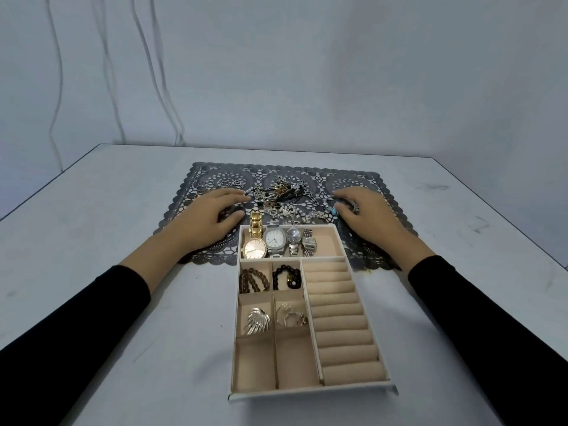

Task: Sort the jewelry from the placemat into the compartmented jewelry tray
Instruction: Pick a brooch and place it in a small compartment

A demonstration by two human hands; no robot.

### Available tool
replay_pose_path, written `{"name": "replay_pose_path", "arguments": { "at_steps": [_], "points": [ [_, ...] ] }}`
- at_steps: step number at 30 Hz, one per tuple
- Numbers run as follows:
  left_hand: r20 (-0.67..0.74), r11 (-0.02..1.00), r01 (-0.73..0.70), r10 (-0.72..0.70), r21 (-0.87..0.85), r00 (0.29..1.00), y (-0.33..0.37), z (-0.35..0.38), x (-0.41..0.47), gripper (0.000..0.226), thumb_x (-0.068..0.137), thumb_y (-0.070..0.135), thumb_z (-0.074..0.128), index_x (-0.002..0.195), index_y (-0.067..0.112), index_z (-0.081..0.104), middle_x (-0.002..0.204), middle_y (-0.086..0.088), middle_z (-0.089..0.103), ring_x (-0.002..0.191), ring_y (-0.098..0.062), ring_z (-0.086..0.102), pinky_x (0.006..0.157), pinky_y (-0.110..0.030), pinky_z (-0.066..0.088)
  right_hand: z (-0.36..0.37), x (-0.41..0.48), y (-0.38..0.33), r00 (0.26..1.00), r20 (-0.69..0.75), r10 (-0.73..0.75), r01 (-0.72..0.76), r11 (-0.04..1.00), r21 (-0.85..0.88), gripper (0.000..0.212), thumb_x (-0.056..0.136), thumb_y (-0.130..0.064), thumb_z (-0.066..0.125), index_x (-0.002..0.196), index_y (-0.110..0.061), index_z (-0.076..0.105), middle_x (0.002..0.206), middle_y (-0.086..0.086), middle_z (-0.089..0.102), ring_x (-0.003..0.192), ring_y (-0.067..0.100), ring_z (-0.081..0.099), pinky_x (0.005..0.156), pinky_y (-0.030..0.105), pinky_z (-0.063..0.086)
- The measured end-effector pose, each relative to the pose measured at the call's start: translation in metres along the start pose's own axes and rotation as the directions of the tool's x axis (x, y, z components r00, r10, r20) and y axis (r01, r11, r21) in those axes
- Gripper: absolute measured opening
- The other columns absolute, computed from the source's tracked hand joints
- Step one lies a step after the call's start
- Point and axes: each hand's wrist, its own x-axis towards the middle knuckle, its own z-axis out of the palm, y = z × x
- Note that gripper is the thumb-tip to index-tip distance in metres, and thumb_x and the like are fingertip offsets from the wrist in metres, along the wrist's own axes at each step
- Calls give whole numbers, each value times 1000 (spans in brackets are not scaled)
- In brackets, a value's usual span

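a cream jewelry tray with a soft, suede-like lining is sitting on the pale bench. its far edge is overlapping a grey placemat of lacy cut-out plastic with scalloped edges. in the tray's long 12 o'clock compartment four watches are lying side by side, a round gold watch at the 9 o'clock end and three silver-toned ones beside it. below them, small square cells are holding a brown beaded bracelet, a black beaded bracelet, a ribbed silver fan-shaped piece and some thin hoops. padded ring rolls are filling the 3 o'clock side.

a tangled heap of chains, metallic and pearly, is lying at the placemat's middle, and loose rings are lying towards its 10 o'clock corner.

the left hand is resting on the placemat at 9 o'clock of the heap, released, its fingers loosely spread and holding nothing. the right hand is resting at 3 o'clock of the heap, its fingers reaching towards the chains and its thumb touching a small turquoise piece. whether it is grasping that piece i cannot tell. both arms are wearing black sleeves.
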Motion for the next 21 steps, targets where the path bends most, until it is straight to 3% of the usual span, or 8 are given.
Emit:
{"name": "replay_pose_path", "arguments": {
  "at_steps": [6, 12, 16, 21],
  "points": [
    [62, 990, -105, 111, -92, 992, -3, 4, 26, 34, 97, 34, 56, 129, 25, 63, 131, 8, 60, 116, -7, 56, 100, -28, 44, 9, 20, -1, 991, 85, -108, 102, 992, 79, 24, 88, -28, 67, 108, -17, 72, 109, -2, 68, 102, 11, 60, 90, 19, 42],
    [87, 974, -183, 196, -133, 977, 2, 12, 45, 31, 94, 36, 59, 122, 26, 68, 127, 12, 62, 115, -2, 56, 93, -8, 36, 13, 31, -3, 975, 128, -183, 164, 976, 147, 20, 84, -28, 71, 101, -18, 75, 101, -2, 69, 93, 10, 62, 85, 28, 50],
    [102, 961, -213, 233, -175, 967, 7, 16, 53, 30, 93, 33, 62, 121, 26, 69, 126, 12, 63, 116, 0, 54, 96, -11, 37, 13, 35, -5, 967, 135, -217, 191, 964, 186, 15, 85, -27, 71, 98, -22, 76, 97, -5, 68, 90, 6, 62, 84, 27, 51],
    [138, 953, -216, 249, -213, 959, 9, 19, 59, 26, 91, 33, 65, 116, 28, 71, 121, 15, 64, 111, 6, 55, 91, -2, 36, 9, 38, -6, 937, 231, -261, 229, 961, 158, 18, 82, -29, 74, 98, -21, 77, 100, -5, 66, 93, 7, 60, 87, 27, 48]
  ]
}}
